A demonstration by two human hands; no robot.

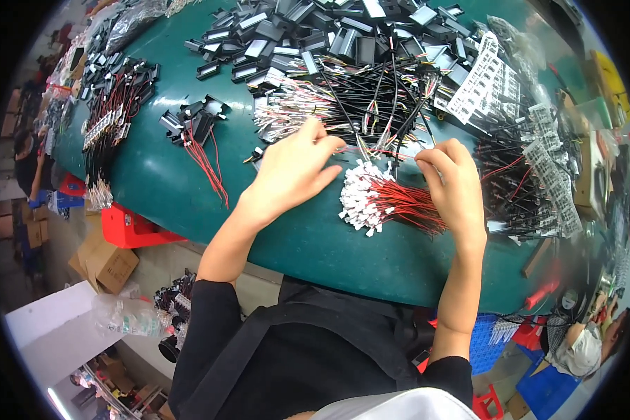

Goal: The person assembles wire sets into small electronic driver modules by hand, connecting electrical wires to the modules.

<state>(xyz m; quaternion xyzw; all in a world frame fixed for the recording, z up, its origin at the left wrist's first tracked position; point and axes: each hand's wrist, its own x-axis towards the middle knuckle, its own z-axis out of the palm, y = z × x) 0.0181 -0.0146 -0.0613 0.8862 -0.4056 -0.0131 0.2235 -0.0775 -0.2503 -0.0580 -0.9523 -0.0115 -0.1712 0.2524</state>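
Two bare hands, the left hand and the right hand, face each other with a thin red wire running between their fingertips. On the right, thumb and forefinger pinch the wire; on the left, thumb and forefinger stand apart, and I cannot tell whether the wire is gripped there. Just below the wire, beside the right hand, lies a bunch of red leads with white plugs. Beyond the hands are heaped black cables, then black plastic cases, with sticker sheets to the right. Farther left, more cables lie on the green table. A cardboard box sits on the floor.
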